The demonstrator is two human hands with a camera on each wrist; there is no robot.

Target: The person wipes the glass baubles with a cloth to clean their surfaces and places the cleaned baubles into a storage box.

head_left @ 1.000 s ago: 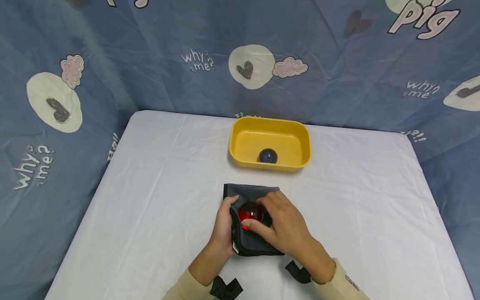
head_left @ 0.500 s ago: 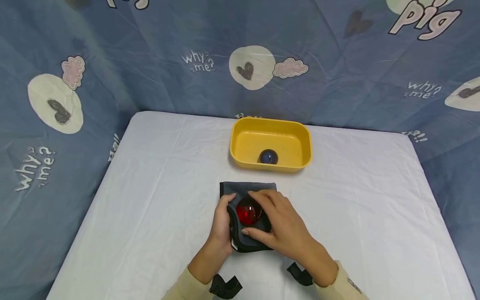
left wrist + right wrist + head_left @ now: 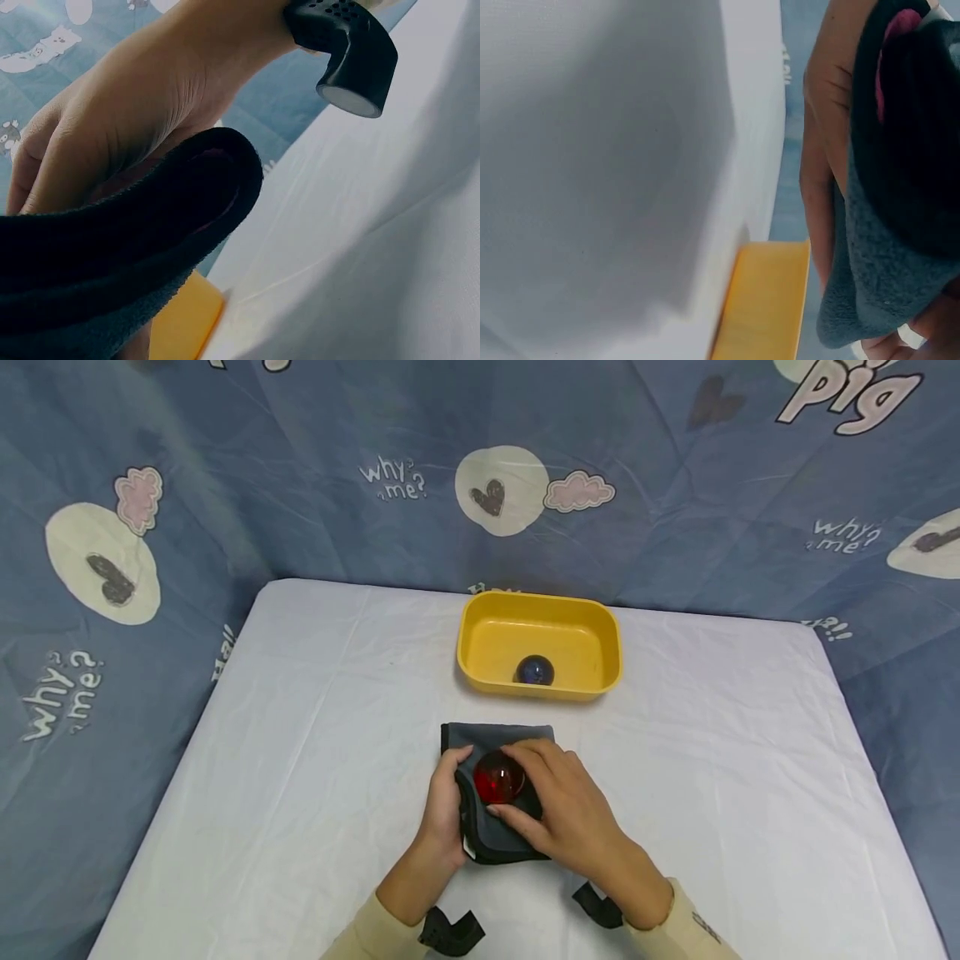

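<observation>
A folded dark grey cloth [image 3: 504, 839] with black edging lies in my left hand [image 3: 441, 810], which grips its left side with the thumb on top. On the cloth sits a shiny see-through red ball [image 3: 498, 779]. My right hand [image 3: 573, 802] holds the ball, with the fingers at its upper right and the thumb at its lower edge. In the left wrist view the thick folded edge of the cloth [image 3: 112, 247] covers part of the hand [image 3: 127, 105]. The right wrist view shows the fuzzy cloth [image 3: 900, 262] raised over the table; the ball is hidden there.
Beyond the hands stands a yellow tray [image 3: 577, 643] with a dark blue ball [image 3: 535, 671] near its front wall. A white sheet [image 3: 712, 760] covers the table. Blue printed fabric [image 3: 337, 527] hangs at the back and sides.
The cloth and ball have shifted slightly left and up. My right thumb has come off the ball's front, then moved back to its lower edge.
</observation>
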